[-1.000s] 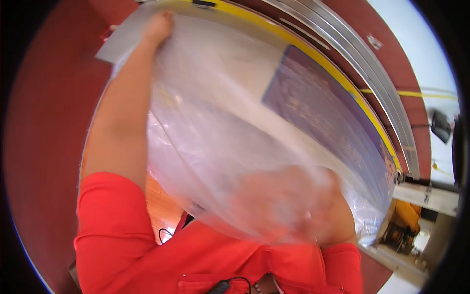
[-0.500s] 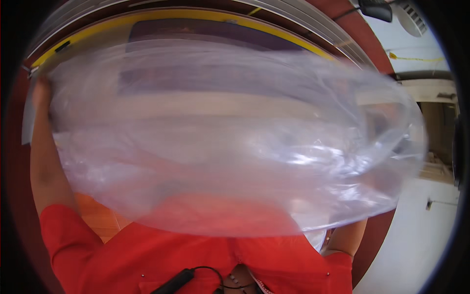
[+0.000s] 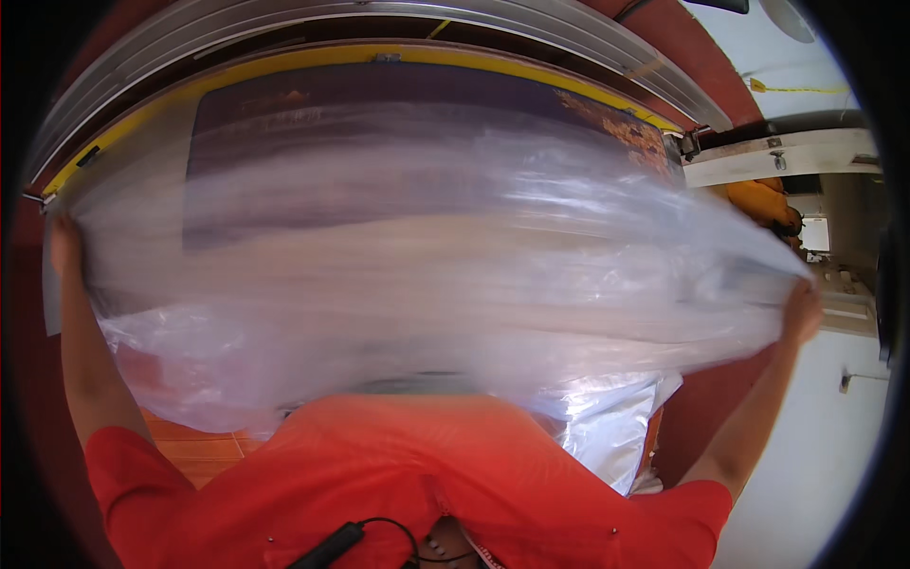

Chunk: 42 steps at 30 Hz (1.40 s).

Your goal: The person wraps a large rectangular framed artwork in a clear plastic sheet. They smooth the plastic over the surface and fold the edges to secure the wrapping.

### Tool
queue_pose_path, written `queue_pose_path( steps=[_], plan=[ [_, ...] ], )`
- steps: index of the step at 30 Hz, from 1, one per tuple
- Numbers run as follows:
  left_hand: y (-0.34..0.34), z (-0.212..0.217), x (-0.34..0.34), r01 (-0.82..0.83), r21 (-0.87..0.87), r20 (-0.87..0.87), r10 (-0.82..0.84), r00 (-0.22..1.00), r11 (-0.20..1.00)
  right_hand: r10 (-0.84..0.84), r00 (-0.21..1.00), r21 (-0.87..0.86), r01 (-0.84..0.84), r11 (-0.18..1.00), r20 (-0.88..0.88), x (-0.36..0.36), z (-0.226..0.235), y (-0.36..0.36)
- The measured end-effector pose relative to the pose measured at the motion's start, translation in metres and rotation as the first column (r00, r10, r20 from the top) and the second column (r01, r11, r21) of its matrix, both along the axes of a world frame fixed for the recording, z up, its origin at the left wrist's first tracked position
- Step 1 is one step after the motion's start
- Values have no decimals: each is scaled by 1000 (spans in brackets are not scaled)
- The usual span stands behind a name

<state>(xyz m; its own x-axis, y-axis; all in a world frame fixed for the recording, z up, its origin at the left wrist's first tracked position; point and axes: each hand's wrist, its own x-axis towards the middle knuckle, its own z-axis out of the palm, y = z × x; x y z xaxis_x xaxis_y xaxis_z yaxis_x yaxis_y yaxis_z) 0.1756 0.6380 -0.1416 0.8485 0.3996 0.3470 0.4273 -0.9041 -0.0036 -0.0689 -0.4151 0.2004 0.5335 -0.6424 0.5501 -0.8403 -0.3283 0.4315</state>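
A large clear plastic sheet (image 3: 427, 256) is stretched wide between my two outspread arms, its middle smeared by motion. At the far left, my left hand (image 3: 64, 247) is closed on its edge; the fingertips are partly hidden. My right hand (image 3: 804, 311) pinches the gathered right end of the sheet, which narrows to a point there. Beneath the film a dark purple printed panel (image 3: 398, 87) shows through, with an orange pattern at its right corner. The near part of the sheet hangs in loose folds in front of my red shirt.
A yellow bar (image 3: 313, 52) and a grey metal rail (image 3: 531, 14) curve along the far side. A silvery plastic wrapping (image 3: 616, 446) lies at the near right. Beyond my right hand are a pale beam (image 3: 787, 156) and an orange object (image 3: 763, 204). Orange floor tiles (image 3: 194, 450) show at lower left.
My right hand has come into sight, moving out to the right and drawing the sheet wider and flatter. My left hand has shifted slightly nearer. More of the purple panel is visible.
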Motion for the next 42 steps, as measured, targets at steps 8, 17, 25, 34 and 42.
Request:
queue_pose_path(
  steps=[8,17,25,34,42],
  plan=[
    [21,-6,-4,-5,-39,143,10,990,999,486,739,515,-220,829,-466,37,-172,55],
    [-16,35,-28,-77,9,-42,78,996,997,805,540,436,-803,406,244,130,-251,62],
    [20,22,-55,-17,-1,46,17,999,1000,921,242,519,-854,51,307,133,-220,206],
    [26,107,-134,377,-876,380,54,924,-300,796,357,382,-908,173,489,173,-233,182],
    [10,133,-173,401,-899,427,146,893,177,802,36,137,-989,-57,597,182,-230,180]
  ],
)
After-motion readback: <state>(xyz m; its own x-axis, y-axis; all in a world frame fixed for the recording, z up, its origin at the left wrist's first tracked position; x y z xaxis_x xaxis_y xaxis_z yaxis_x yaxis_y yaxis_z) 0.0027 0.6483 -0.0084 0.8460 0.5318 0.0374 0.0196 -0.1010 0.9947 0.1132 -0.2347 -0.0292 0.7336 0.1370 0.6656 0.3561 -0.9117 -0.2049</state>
